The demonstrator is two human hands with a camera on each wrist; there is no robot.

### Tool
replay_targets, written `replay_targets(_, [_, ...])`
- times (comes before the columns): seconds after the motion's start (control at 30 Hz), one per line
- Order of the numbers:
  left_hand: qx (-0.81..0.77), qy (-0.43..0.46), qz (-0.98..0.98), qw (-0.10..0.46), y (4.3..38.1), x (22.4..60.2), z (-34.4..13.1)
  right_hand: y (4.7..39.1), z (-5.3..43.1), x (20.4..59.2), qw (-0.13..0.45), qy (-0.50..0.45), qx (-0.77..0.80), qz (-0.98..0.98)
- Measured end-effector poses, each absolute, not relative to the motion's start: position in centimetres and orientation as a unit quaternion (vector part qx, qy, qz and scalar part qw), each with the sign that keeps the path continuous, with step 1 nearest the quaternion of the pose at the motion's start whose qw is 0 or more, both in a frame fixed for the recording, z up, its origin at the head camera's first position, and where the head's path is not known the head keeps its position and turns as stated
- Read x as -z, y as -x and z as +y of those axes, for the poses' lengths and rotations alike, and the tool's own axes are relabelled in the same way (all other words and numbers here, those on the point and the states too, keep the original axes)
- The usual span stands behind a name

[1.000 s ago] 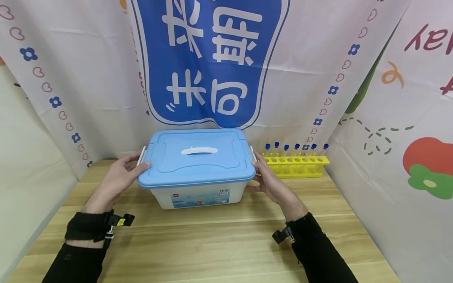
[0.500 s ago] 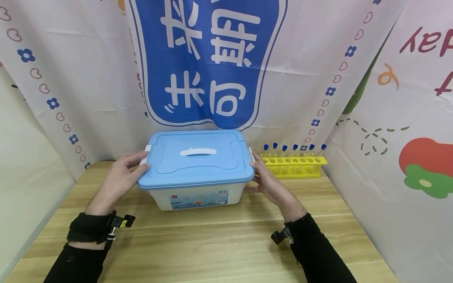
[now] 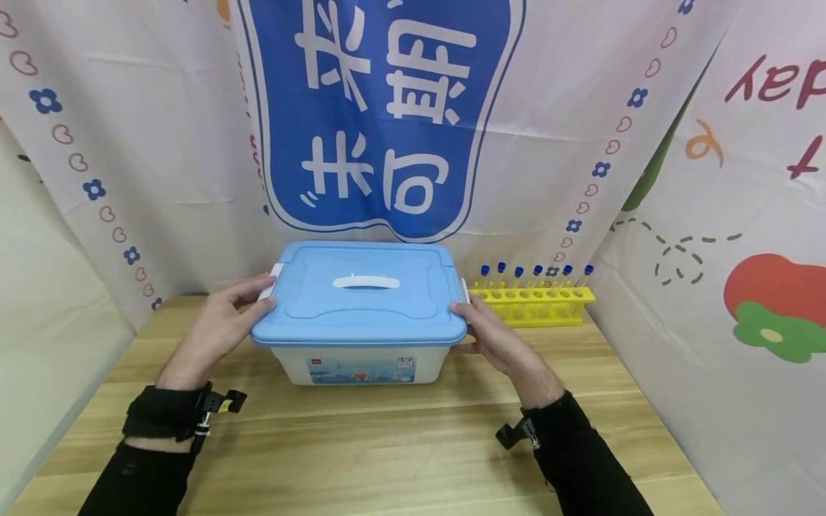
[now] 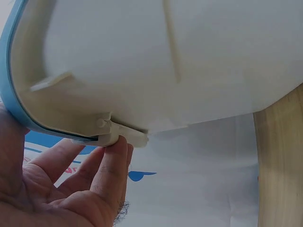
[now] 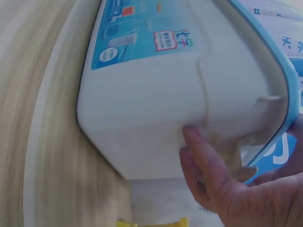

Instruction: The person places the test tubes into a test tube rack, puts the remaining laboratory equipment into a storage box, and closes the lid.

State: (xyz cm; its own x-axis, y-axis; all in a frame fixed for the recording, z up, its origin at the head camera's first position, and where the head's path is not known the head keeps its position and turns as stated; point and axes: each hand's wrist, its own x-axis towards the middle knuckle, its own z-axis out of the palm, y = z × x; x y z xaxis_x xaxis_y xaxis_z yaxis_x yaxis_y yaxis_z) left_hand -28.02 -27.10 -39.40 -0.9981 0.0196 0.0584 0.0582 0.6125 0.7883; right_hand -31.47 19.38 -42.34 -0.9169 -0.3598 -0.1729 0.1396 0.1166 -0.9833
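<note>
A white storage box [image 3: 429, 365] with a light blue lid [image 3: 371, 315] stands on the table near the back wall. My left hand [image 3: 219, 322] grips its left edge, thumb on the lid's rim and fingers at the white latch [image 4: 106, 137]. On the other side, my right hand [image 3: 500, 340] holds the right front corner, with the thumb over the lid. Its fingers touch the box's side wall below the rim in the right wrist view, beside the right latch [image 3: 465, 290]. A white carry handle [image 3: 366, 282] lies on the lid.
To the right of the box stands a yellow test tube rack [image 3: 529, 308] with several blue-capped tubes. A printed cloth [image 3: 193, 143] hangs behind the wooden table [image 3: 355, 459]. A printed panel [image 3: 697, 394] borders the table's right side.
The box has turned slightly, so its front edge lies more level. The left latch, sticking out earlier, now lies along the lid's edge. My right thumb has come onto the lid's corner.
</note>
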Motion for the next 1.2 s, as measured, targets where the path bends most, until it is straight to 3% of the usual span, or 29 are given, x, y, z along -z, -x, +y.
replay_targets(0.63, [0.448, 0.000, -0.894, 0.029, 27.7, 39.4, -26.5, 29.1, 17.9, 40.3, 0.081, 0.089, 0.602, 0.789])
replay_targets(1.2, [0.432, 0.026, -0.900, 0.047, 27.2, 39.2, -25.9, 29.1, 18.0, 40.6, 0.044, 0.108, 0.520, 0.846])
